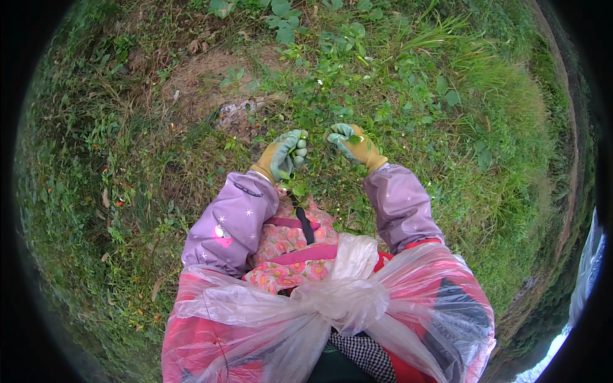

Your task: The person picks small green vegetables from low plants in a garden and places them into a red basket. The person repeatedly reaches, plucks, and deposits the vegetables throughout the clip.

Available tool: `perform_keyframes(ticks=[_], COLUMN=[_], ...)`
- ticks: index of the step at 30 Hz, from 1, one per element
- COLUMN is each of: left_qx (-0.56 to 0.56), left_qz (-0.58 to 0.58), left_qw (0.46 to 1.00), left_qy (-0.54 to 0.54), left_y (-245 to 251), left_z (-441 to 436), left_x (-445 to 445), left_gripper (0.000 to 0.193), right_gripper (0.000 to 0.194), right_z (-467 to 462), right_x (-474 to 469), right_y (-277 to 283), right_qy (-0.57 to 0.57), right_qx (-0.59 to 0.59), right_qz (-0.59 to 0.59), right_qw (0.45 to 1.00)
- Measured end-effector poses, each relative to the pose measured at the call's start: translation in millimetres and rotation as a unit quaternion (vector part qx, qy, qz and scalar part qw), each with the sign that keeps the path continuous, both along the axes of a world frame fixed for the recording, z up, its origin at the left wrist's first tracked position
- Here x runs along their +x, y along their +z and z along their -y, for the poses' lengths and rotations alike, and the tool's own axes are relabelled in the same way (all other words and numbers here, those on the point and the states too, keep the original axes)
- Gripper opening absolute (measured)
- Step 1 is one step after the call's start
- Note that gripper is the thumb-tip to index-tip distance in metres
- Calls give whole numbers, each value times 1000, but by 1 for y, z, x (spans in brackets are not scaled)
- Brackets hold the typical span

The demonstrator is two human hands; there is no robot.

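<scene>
My left hand, in a green-coated work glove with a yellowish back, is curled around slender green pods that look like chili peppers. To its right, my right hand wears a matching glove and has its fingers bent in among the leaves of a low pepper plant with small white flowers. A leaf overlaps the back of that glove, and whatever lies between its fingertips is hidden. Below both hands, a pink flowered cloth bag with a black strap hangs at my front.
Clear plastic sheeting is knotted across my body over red clothing. Bare soil shows beyond my left hand. Small red pods dot the plants at left. Tall grass grows at upper right, with a dirt strip past it.
</scene>
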State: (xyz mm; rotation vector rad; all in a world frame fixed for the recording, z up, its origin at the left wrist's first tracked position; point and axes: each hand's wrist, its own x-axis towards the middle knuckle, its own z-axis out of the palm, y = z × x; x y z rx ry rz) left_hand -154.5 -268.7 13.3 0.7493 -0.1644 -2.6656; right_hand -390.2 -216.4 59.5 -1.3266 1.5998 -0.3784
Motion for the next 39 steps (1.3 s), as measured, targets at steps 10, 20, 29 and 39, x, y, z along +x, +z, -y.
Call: perform_keyframes(ticks=[10, 20, 29, 39], left_qx=[-14, 6, -32, -99], left_qz=[-8, -25, -2, 87], left_qw=[992, 987, 985, 991], left_qy=[127, 156, 171, 6], left_y=[9, 16, 27, 36], left_z=[13, 11, 7, 0], left_x=[29, 42, 50, 40], left_gripper=[30, 46, 36, 35], right_gripper=[45, 56, 35, 45], right_z=[41, 57, 32, 38], right_x=[24, 38, 19, 87], right_y=[-23, -90, -78, 23], right_qy=[224, 21, -175, -243], right_qx=[-25, 196, 304, -21], right_qz=[-366, -315, -14, 339], right_qw=[903, 928, 936, 908])
